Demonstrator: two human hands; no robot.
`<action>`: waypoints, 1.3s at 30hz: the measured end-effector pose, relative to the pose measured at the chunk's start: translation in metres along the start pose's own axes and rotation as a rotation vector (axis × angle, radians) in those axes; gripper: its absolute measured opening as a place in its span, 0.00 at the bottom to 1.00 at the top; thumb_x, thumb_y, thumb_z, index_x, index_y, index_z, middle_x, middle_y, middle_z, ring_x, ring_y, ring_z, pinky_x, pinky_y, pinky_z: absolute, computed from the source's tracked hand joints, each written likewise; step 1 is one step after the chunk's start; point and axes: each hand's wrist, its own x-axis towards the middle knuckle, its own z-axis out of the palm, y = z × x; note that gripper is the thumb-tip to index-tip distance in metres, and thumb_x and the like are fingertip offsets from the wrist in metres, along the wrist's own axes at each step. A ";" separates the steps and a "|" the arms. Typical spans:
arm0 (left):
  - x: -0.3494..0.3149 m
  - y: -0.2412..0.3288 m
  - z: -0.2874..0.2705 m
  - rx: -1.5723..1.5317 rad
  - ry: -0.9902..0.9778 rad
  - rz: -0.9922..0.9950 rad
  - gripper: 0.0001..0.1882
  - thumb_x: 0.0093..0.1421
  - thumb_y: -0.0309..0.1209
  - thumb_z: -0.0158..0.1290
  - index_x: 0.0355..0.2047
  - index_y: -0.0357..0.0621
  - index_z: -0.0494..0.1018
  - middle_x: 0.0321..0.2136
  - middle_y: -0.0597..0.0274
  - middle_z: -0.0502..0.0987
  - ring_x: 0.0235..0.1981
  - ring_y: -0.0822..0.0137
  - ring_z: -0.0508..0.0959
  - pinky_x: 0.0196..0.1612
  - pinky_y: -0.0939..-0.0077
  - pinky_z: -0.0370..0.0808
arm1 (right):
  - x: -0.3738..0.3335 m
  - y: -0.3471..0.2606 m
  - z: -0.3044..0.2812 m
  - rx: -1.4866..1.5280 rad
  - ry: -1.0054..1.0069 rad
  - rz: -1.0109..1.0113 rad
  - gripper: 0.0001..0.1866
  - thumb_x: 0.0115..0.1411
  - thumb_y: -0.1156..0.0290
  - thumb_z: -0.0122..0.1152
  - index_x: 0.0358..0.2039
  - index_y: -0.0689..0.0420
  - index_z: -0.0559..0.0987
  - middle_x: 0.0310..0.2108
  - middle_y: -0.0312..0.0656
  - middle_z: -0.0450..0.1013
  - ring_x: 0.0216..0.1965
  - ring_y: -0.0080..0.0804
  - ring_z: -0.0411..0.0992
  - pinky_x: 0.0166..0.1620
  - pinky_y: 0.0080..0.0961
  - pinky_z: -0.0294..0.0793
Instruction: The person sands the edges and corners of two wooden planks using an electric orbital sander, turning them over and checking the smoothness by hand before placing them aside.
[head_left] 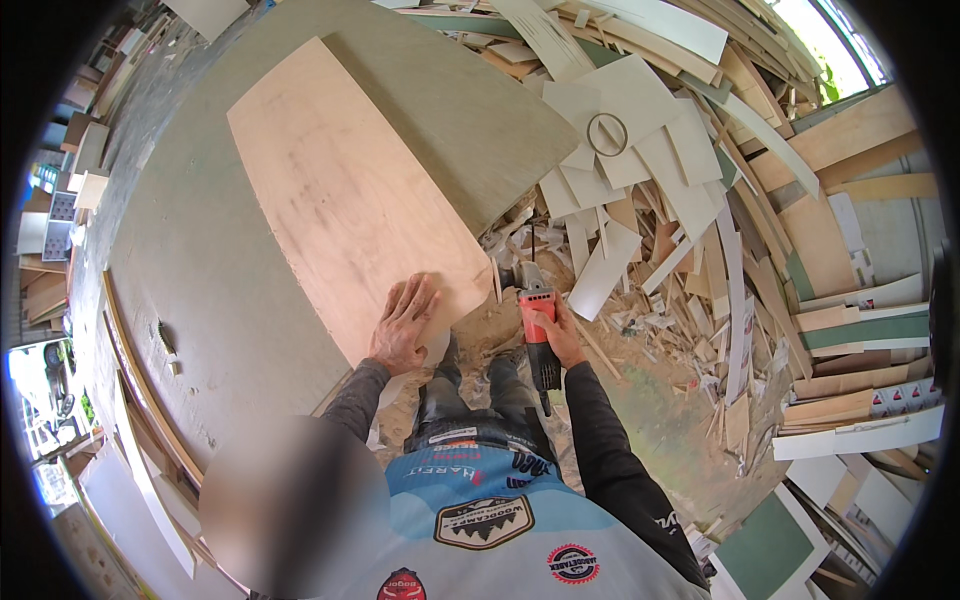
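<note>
A long, pale plywood panel [340, 190] with a rounded near corner lies on a large grey-green tabletop [200, 300], overhanging its near edge. My left hand [402, 325] presses flat on the panel's near end, fingers stretched out. In my right hand [562, 338] is a red and black angle grinder [538, 308], its fingers wrapped round the body. The grinder's disc [496, 282] stands edge-on at the panel's right near corner; whether it touches the wood I cannot tell.
Wood and board offcuts [640, 150] are heaped beyond the table's right side, with scraps littering the floor [650, 400]. Stacked boards [860, 400] line the far right. A small coiled object [160, 335] lies on the table's left part. A wooden strip [145, 380] runs along the left edge.
</note>
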 end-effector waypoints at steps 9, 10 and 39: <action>-0.001 0.000 -0.001 0.006 0.001 0.006 0.59 0.35 0.28 0.61 0.73 0.48 0.53 0.75 0.53 0.46 0.76 0.53 0.43 0.77 0.51 0.41 | 0.008 -0.007 -0.009 -0.005 -0.046 -0.001 0.39 0.61 0.69 0.66 0.71 0.55 0.60 0.54 0.38 0.73 0.49 0.25 0.73 0.50 0.25 0.74; -0.001 0.000 -0.001 0.005 0.000 0.004 0.59 0.35 0.28 0.61 0.73 0.48 0.53 0.75 0.53 0.46 0.76 0.53 0.43 0.77 0.50 0.41 | 0.008 -0.008 -0.010 -0.008 -0.047 0.028 0.39 0.61 0.69 0.66 0.71 0.55 0.60 0.54 0.38 0.73 0.48 0.25 0.73 0.50 0.25 0.75; -0.013 -0.011 0.003 0.014 -0.027 0.028 0.65 0.32 0.27 0.65 0.74 0.54 0.50 0.75 0.54 0.45 0.76 0.53 0.44 0.77 0.51 0.40 | 0.037 -0.036 -0.029 -0.103 -0.204 0.092 0.44 0.60 0.69 0.68 0.72 0.59 0.55 0.52 0.41 0.73 0.42 0.28 0.75 0.39 0.31 0.80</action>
